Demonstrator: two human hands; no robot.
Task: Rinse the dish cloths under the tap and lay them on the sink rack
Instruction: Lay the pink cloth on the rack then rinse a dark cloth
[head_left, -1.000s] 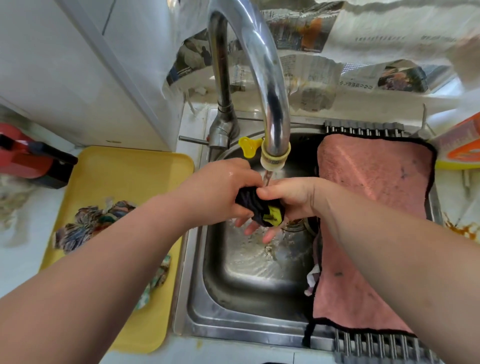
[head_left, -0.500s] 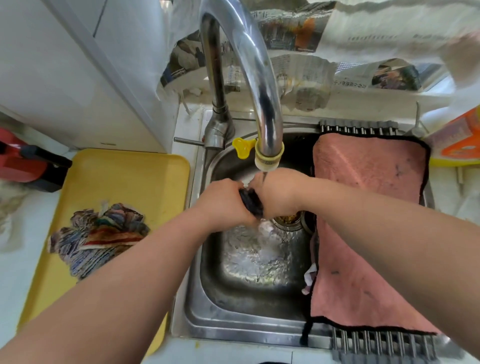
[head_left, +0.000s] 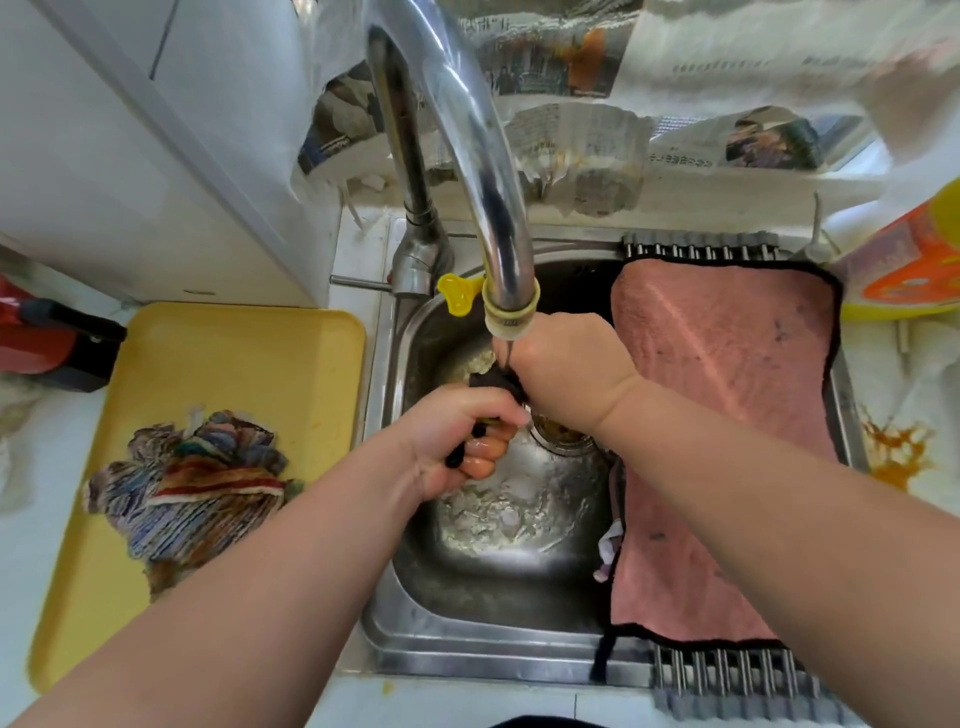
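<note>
- Dish cloth (head_left: 496, 382), dark, now runs twisted between both hands under the tap (head_left: 509, 306), over the far end of the sink (head_left: 467, 649); a second ago it was bunched.
- Left hand (head_left: 457, 441) has pulled nearer, gripping one end; right hand (head_left: 566, 374) grips the other.
- Likely wringing, so the sink rack (head_left: 727, 675) comes next.

No wording could be read anywhere. The newspaper sheets (head_left: 582, 140) lining the wall behind the tap (head_left: 467, 156) carried columns of print, some photographs and one darker headline line, yet all of it was too blurred and small to make out. The orange and yellow packet (head_left: 914, 265) at the right edge showed only a pale mark, no legible letters.
</note>
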